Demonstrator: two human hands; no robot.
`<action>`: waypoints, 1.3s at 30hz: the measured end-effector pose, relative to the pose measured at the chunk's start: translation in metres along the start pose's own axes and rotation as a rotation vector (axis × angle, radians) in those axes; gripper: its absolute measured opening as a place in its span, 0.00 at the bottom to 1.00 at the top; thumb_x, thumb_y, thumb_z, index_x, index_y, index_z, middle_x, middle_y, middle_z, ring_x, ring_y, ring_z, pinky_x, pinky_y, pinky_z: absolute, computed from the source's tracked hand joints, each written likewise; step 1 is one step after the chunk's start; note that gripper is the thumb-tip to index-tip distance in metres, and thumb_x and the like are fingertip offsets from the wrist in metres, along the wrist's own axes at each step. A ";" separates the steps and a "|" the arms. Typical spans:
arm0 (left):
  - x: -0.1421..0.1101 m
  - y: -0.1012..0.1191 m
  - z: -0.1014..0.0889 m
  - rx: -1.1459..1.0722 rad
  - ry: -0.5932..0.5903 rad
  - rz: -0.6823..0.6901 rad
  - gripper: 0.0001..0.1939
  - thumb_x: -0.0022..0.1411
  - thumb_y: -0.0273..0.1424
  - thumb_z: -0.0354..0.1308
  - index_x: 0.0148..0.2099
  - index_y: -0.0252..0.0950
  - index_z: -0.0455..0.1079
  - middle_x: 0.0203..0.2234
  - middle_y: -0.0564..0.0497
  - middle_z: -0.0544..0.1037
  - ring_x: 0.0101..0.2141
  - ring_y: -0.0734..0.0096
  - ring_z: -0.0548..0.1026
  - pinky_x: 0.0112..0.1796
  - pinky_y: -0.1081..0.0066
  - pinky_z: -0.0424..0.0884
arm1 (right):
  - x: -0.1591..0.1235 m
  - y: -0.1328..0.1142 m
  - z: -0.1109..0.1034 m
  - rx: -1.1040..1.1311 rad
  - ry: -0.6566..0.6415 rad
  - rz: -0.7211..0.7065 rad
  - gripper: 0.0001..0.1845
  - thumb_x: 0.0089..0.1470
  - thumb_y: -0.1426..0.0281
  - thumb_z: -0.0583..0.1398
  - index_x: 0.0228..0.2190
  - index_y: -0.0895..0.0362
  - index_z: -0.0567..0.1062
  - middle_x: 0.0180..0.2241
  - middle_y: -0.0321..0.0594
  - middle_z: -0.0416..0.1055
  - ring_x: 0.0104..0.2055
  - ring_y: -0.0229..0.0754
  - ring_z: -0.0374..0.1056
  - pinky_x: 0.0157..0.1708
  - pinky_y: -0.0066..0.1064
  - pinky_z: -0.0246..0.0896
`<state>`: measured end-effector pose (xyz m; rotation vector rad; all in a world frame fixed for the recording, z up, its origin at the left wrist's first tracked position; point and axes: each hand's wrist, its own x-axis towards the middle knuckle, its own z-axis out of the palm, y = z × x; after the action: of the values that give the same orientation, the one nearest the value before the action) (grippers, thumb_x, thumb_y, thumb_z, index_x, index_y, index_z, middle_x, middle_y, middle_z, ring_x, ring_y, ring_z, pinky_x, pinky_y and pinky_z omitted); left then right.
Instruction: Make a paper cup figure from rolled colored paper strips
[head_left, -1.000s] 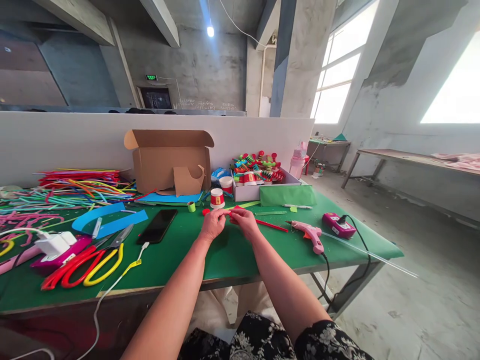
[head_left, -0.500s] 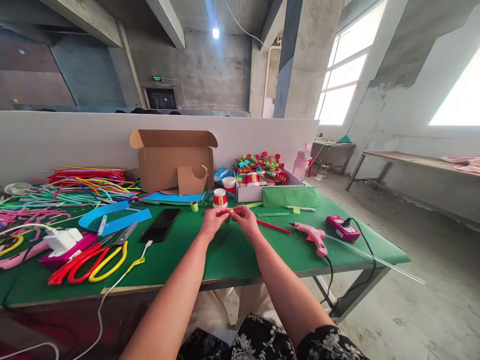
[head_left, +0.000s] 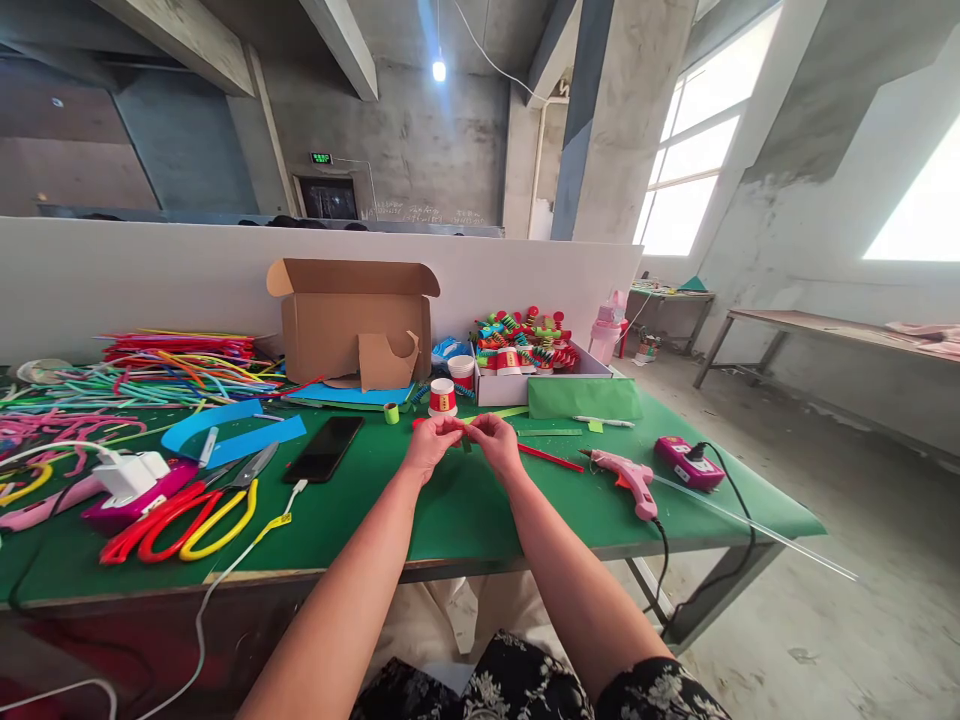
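Note:
My left hand (head_left: 435, 443) and my right hand (head_left: 495, 440) meet over the table, with thumbs and fingertips pinched together on a small green strip (head_left: 466, 444). The fingers hide most of the strip. Just behind my left hand stands a red and white paper cup (head_left: 442, 397). Left of the cup is a little green paper roll (head_left: 391, 413). A thin red strip (head_left: 551, 457) lies right of my right hand, and a flat green strip (head_left: 550, 432) lies behind it.
A pink glue gun (head_left: 628, 478) lies at the right near a magenta power socket (head_left: 686, 463). At the left are red and yellow scissors (head_left: 217, 520), a black phone (head_left: 328, 448) and many pipe cleaners (head_left: 180, 375). A white box (head_left: 517, 388) of finished figures and a cardboard box (head_left: 337, 310) stand behind.
Both hands stay together, with the fingertips slightly shifted around the small piece. The green strip shows a bit more below the fingers. The whole view has shifted slightly.

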<state>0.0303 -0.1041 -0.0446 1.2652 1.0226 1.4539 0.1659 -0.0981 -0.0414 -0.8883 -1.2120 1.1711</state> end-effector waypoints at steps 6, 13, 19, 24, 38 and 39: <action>0.001 0.000 -0.001 -0.076 0.046 -0.004 0.22 0.38 0.42 0.72 0.33 0.34 0.74 0.28 0.50 0.80 0.29 0.69 0.76 0.35 0.66 0.72 | -0.001 0.000 0.001 0.033 -0.034 0.032 0.21 0.31 0.54 0.71 0.24 0.54 0.73 0.23 0.34 0.72 0.26 0.37 0.66 0.31 0.31 0.64; 0.000 -0.002 0.000 -0.061 0.001 -0.070 0.21 0.36 0.40 0.75 0.31 0.33 0.75 0.22 0.50 0.79 0.24 0.69 0.76 0.34 0.63 0.74 | 0.001 0.003 0.000 -0.007 -0.007 0.022 0.17 0.32 0.57 0.71 0.19 0.54 0.74 0.19 0.32 0.70 0.25 0.38 0.65 0.30 0.31 0.62; 0.002 -0.003 -0.003 -0.127 0.038 -0.081 0.23 0.34 0.41 0.76 0.31 0.33 0.75 0.25 0.50 0.80 0.26 0.68 0.77 0.36 0.62 0.74 | 0.002 0.003 0.000 0.046 0.018 0.041 0.17 0.38 0.54 0.69 0.23 0.54 0.75 0.22 0.32 0.71 0.26 0.37 0.67 0.33 0.30 0.64; 0.005 -0.004 -0.005 -0.198 0.110 -0.069 0.25 0.34 0.43 0.75 0.34 0.34 0.76 0.30 0.47 0.81 0.31 0.67 0.77 0.33 0.68 0.70 | -0.003 -0.002 0.003 0.154 -0.064 0.102 0.23 0.37 0.53 0.70 0.31 0.55 0.75 0.27 0.35 0.74 0.30 0.38 0.72 0.39 0.34 0.69; -0.002 -0.002 0.004 -0.187 0.060 -0.091 0.21 0.35 0.40 0.74 0.33 0.34 0.77 0.28 0.49 0.79 0.30 0.69 0.74 0.32 0.70 0.63 | -0.001 0.002 0.002 0.126 -0.051 0.029 0.18 0.35 0.58 0.71 0.27 0.55 0.77 0.21 0.33 0.75 0.29 0.41 0.73 0.40 0.36 0.69; -0.003 -0.001 0.004 -0.180 0.056 -0.090 0.21 0.36 0.40 0.74 0.33 0.35 0.77 0.28 0.49 0.79 0.30 0.68 0.74 0.32 0.70 0.64 | 0.000 0.003 0.002 0.119 -0.042 0.023 0.18 0.35 0.58 0.71 0.27 0.55 0.77 0.21 0.33 0.75 0.29 0.41 0.73 0.39 0.35 0.69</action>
<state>0.0349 -0.1064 -0.0457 1.0420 0.9506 1.4834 0.1638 -0.0976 -0.0441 -0.7940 -1.1554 1.2726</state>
